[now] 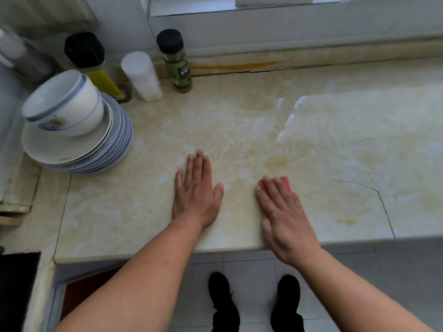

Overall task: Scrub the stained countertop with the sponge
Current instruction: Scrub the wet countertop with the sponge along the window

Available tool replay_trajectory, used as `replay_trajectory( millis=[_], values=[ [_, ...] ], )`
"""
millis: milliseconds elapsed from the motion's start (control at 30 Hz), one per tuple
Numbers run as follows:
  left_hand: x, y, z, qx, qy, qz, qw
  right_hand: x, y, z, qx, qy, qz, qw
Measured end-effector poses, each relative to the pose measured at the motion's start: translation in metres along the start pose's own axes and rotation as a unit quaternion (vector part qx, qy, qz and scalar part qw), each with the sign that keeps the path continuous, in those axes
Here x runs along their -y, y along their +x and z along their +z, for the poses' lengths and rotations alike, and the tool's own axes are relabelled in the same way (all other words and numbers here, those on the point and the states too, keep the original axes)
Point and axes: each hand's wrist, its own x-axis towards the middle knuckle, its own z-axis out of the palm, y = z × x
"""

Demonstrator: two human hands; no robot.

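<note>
A person's right hand (284, 212) presses a red sponge (287, 185) flat against the stained countertop (239, 121) near its front edge, fingers straight over it, while the left hand (196, 192) lies open and flat on the stone, well apart. Yellow stains remain just beyond the sponge — a wide stroke leftward could likely reach the stacked bowls and plates (76, 125).

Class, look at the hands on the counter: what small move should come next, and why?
Probably slide the right hand, pressing the red sponge flat, forward onto the yellowish stain just beyond its fingertips. The left hand lies flat on the countertop, bracing.
</note>
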Motion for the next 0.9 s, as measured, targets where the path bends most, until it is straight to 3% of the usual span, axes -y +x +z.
replay_trajectory(
  millis=[333, 467, 633, 900],
  values=[
    [-0.019, -0.007, 0.005, 0.001, 0.016, -0.014, 1.0, -0.145, -0.041, -0.048, -0.053, -0.019, 0.145, 0.988],
    [-0.068, -0.023, 0.02, 0.018, 0.013, 0.02, 1.0, -0.132, -0.042, -0.041, -0.065, -0.02, 0.145, 0.987],
    [-0.12, -0.028, 0.03, 0.02, -0.009, 0.043, 0.999, -0.069, -0.043, -0.022, -0.002, -0.001, 0.011, 1.0],
    [-0.126, -0.028, 0.035, 0.022, 0.009, 0.046, 0.999, -0.048, 0.047, -0.038, 0.016, 0.01, -0.008, 1.0]
  ],
)
